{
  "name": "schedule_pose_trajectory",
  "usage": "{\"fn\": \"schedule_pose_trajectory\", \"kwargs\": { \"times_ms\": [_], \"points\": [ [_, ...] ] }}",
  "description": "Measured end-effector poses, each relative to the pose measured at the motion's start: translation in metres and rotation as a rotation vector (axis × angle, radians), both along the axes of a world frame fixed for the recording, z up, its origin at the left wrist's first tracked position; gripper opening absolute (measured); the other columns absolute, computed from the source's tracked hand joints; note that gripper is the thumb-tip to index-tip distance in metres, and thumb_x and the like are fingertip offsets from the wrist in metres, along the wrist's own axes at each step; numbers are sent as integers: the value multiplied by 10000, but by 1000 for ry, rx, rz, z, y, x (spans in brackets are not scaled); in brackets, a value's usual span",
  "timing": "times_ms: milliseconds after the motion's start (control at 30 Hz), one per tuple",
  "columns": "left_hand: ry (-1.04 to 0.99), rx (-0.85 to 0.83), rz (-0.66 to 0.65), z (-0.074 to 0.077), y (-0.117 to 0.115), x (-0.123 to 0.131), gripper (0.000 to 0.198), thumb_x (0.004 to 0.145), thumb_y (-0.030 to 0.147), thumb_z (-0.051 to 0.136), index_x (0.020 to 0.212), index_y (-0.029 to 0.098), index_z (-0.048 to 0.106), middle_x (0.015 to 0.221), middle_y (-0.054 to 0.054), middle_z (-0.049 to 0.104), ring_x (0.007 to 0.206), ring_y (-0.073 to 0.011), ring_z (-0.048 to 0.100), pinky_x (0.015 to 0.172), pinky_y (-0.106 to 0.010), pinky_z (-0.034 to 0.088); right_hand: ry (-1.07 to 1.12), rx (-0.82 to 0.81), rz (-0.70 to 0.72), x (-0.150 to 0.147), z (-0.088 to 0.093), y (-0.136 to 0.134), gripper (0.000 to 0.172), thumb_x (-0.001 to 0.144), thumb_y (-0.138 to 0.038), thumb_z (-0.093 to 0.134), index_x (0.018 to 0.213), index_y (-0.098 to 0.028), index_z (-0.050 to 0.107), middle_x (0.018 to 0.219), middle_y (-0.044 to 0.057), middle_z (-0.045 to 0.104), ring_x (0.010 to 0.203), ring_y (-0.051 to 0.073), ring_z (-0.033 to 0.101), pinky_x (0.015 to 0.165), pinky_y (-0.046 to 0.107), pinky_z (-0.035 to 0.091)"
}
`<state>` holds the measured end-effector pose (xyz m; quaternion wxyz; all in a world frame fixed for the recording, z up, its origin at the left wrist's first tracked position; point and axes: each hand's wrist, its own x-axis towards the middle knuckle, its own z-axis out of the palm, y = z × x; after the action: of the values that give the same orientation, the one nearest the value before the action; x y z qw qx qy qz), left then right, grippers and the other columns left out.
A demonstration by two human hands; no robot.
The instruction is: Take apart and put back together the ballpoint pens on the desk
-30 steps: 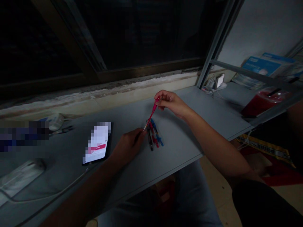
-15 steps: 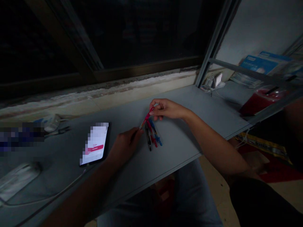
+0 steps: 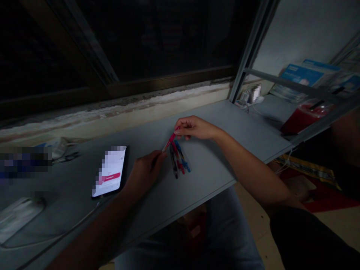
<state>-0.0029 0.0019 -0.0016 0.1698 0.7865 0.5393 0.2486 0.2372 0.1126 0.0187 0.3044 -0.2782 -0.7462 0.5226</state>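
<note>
A red pen [image 3: 170, 139] is held slantwise above the desk between my two hands. My left hand [image 3: 149, 165] is closed on its lower end, with the fingertips partly in shadow. At the upper end, my right hand [image 3: 189, 127] pinches the pen between thumb and fingers. Just beneath lie a black pen [image 3: 174, 165], another red pen [image 3: 179, 162] and a blue pen [image 3: 185, 159], side by side on the grey desk [image 3: 208, 165].
A lit phone [image 3: 111, 174] with a cable lies left of my left hand. Farther left is a white device [image 3: 21, 217]. On the right are a metal frame post [image 3: 239, 80], a red drink container [image 3: 306, 116] and blue-and-white packs [image 3: 302, 77]. A window stands behind the desk.
The view has shifted slightly, so everything sits a little farther left. Both hands keep hold of the red pen, with little visible change in their grip.
</note>
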Motion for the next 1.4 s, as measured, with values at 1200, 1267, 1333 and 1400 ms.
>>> {"fn": "schedule_pose_trajectory", "kwargs": {
  "times_ms": [1200,1267,1333,1400],
  "points": [
    [-15,124,-65,1,-11,1,382,1031,397,511,1292,165,667,773,-6,712,606,-143,621,645,-245,498,-71,-62,-220,-16,4,-15,551,868,-593,715,567,-173,521,399,-72,439,371,48,351,429,228,263],
    [-64,139,-160,0,-13,2,443,1015,377,581,1420,198,571,823,7,702,672,-142,641,683,-240,519,-67,-87,-224,-18,4,-17,551,855,-600,723,568,-175,521,412,-62,467,380,52,371,429,230,269],
    [-80,159,-312,-2,-15,3,468,985,368,663,1422,233,562,925,-10,705,777,-150,664,751,-255,544,-69,-90,-233,-20,3,-19,562,844,-623,720,567,-175,523,429,-52,492,396,56,392,440,232,281],
    [-80,184,-462,-5,-16,5,407,965,356,713,1341,238,611,1014,-40,701,861,-162,675,800,-280,560,-95,-73,-224,-21,2,-20,582,837,-653,704,563,-174,521,440,-49,497,410,56,397,457,235,290]
  ]
}}
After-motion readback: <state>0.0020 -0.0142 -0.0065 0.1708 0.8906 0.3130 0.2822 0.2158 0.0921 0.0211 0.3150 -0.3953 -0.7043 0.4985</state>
